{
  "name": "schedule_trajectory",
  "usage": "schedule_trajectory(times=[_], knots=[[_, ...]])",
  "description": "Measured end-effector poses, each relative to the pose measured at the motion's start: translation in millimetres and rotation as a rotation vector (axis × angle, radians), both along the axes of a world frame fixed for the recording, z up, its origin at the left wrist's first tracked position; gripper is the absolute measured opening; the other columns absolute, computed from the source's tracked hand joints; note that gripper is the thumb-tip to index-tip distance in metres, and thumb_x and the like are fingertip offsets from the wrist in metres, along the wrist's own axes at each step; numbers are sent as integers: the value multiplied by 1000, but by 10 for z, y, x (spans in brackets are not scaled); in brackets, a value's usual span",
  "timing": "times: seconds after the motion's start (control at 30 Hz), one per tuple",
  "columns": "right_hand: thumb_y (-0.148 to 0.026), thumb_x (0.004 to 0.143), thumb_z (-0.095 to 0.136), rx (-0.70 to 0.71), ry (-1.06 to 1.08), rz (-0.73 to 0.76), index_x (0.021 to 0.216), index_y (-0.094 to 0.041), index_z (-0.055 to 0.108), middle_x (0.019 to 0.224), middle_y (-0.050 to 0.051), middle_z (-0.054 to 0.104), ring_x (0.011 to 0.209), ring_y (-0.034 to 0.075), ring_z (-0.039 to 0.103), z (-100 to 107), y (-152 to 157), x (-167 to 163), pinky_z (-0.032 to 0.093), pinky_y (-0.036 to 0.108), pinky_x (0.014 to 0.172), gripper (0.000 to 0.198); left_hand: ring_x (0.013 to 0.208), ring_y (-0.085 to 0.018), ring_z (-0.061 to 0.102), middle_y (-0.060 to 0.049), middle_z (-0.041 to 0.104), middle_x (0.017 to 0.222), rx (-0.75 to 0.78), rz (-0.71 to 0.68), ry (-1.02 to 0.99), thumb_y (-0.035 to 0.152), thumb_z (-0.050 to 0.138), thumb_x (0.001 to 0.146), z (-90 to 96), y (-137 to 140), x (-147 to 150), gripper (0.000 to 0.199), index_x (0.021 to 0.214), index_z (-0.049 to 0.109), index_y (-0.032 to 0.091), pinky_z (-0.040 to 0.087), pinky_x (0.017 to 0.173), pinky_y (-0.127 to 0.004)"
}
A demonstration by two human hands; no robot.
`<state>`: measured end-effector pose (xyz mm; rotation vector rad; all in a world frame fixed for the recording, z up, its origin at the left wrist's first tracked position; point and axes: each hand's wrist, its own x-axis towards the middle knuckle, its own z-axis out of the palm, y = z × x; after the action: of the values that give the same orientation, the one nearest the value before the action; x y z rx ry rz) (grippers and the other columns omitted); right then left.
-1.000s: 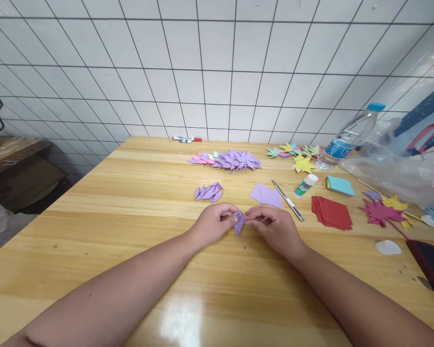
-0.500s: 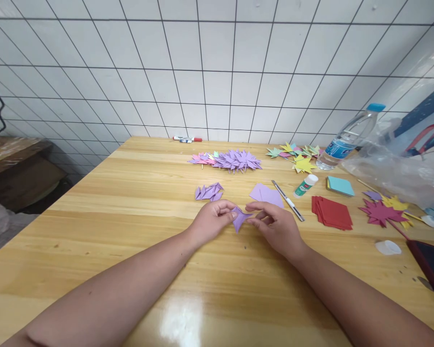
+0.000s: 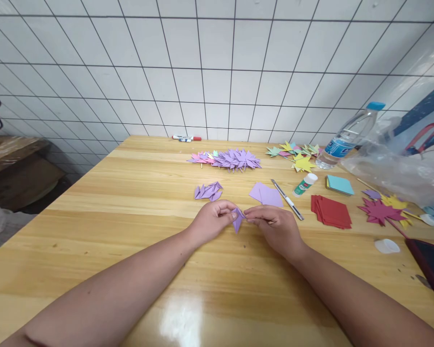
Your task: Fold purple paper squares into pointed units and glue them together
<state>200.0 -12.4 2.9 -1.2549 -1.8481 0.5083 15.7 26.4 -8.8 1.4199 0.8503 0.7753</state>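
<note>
Between my two hands is a small folded piece of purple paper (image 3: 237, 222), its point hanging downward above the wooden table. My left hand (image 3: 214, 218) pinches its left side between thumb and fingers. The fingertips of my right hand (image 3: 275, 225) are pressed together on its right corner. Just beyond my left hand lies a small pile of folded purple paper pieces (image 3: 208, 192). Flat purple paper squares (image 3: 265, 194) lie behind my right hand, with a utility knife (image 3: 287, 199) slanting beside them.
Purple paper leaves (image 3: 237, 160) lie in a row toward the tiled wall. On the right are a glue stick (image 3: 305, 185), red paper squares (image 3: 331, 212), blue paper (image 3: 340, 185), a water bottle (image 3: 347, 137), a clear cap (image 3: 386, 246) and a dark-screened device (image 3: 432, 265).
My right fingers have closed onto the purple paper's right corner, which stuck out openly before. The paper looks narrower now. My left hand keeps its pinch in the same place.
</note>
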Motion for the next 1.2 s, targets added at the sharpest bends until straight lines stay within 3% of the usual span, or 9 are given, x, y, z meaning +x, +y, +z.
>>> schedule_trajectory(times=[0.17, 0.3, 0.37, 0.53, 0.63, 0.77, 0.9, 1.07, 1.2], knots=[[-14, 79, 56, 33, -50, 4, 84, -26, 72, 92, 0, 72, 85, 15, 67, -14, 4, 22, 53, 29, 80, 20, 70, -14, 61, -5, 67, 75, -15, 16, -19, 35, 65, 72, 12, 1, 4, 26, 83, 63, 12, 44, 70, -24], [-18, 75, 62, -73, 11, -41, 106, -26, 63, 99, 2, 70, 67, 13, 65, -24, 19, 19, 56, 25, 59, 32, 68, -14, 61, -4, 67, 75, -64, 38, -65, 36, 67, 70, 33, 0, 3, 28, 84, 62, 12, 44, 69, -25], [-18, 75, 62, -74, 32, -32, 105, -25, 63, 99, 3, 69, 63, 12, 63, -23, 25, 11, 55, 23, 53, 31, 68, -14, 61, -4, 68, 75, -72, 35, -71, 36, 68, 70, 29, -1, 1, 28, 83, 62, 12, 44, 68, -25], [-17, 76, 61, 8, 32, 69, 84, -24, 70, 96, 5, 68, 84, 15, 64, -14, 32, -2, 54, 23, 59, 14, 69, -14, 62, -4, 68, 75, -33, -55, -54, 36, 65, 73, -9, -15, 1, 28, 88, 63, 13, 44, 70, -25], [-18, 76, 62, 10, 10, 53, 80, -24, 70, 96, 5, 68, 83, 15, 64, -30, 35, 2, 54, 23, 59, 11, 70, -14, 61, -4, 68, 75, -6, -78, -11, 35, 62, 75, -1, -26, 3, 25, 88, 62, 13, 44, 69, -24], [-18, 77, 60, 43, -82, 28, 82, -24, 69, 98, 4, 67, 81, 15, 64, -67, 29, 15, 52, 24, 60, 12, 75, -14, 62, -6, 68, 80, -19, -92, -4, 35, 61, 76, 31, -33, 3, 25, 86, 63, 12, 44, 72, -24], [-16, 78, 57, 99, -200, 56, 85, -25, 68, 101, 2, 67, 90, 16, 62, -82, 18, 15, 52, 28, 72, 15, 79, -16, 63, -8, 70, 84, -62, -122, 9, 33, 63, 75, 40, -43, 4, 33, 100, 61, 11, 45, 74, -26], [-16, 78, 57, 64, -186, 52, 84, -26, 69, 101, 2, 67, 90, 15, 63, -96, 41, 10, 53, 28, 75, 17, 74, -16, 64, -7, 71, 78, -31, -63, 65, 26, 66, 71, 46, -68, 24, 35, 102, 60, 11, 46, 72, -26], [-18, 81, 56, 123, -177, 105, 88, -28, 70, 103, 1, 68, 93, 15, 64, -114, 57, 45, 52, 29, 81, 19, 70, -16, 64, -6, 70, 72, -5, -29, 68, 25, 64, 72, 39, -67, 27, 32, 101, 60, 12, 46, 67, -26]])
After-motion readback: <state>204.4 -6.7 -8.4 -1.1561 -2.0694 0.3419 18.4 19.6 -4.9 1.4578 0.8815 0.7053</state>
